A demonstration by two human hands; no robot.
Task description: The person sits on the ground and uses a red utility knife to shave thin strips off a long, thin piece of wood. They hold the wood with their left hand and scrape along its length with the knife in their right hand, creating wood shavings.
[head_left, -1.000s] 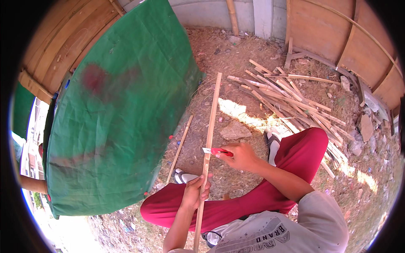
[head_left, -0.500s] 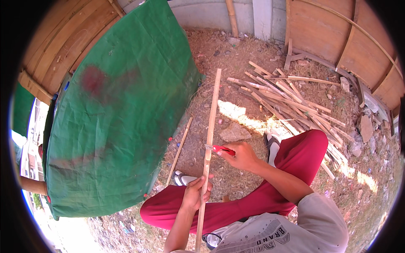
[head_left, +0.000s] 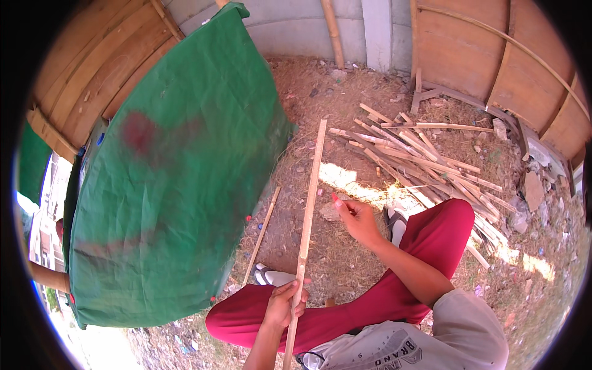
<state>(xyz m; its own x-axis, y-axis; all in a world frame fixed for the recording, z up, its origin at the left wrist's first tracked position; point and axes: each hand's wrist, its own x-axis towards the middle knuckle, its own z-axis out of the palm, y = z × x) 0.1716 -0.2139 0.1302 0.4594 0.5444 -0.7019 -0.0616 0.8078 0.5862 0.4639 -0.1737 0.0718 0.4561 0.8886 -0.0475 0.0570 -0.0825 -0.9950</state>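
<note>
My left hand [head_left: 280,305] grips the near end of a long, thin bamboo strip [head_left: 311,191]. The strip runs up and away over the dirt ground. My right hand [head_left: 359,221] is a little to the right of the strip, apart from it, closed around a small red-handled tool [head_left: 337,200] whose tip points up and left. I sit on the ground in red trousers [head_left: 431,240], with my legs folded under both hands.
A big green tarp [head_left: 172,185] stands on the left. A pile of split bamboo strips [head_left: 425,160] lies to the right. A short stick [head_left: 262,234] lies beside the tarp, with sandals [head_left: 274,275] near my knees. Wooden walls [head_left: 468,55] close the back.
My right hand held the red-handled tool against the strip before. It has since pulled off to the right and no longer touches the strip. My left hand keeps its grip.
</note>
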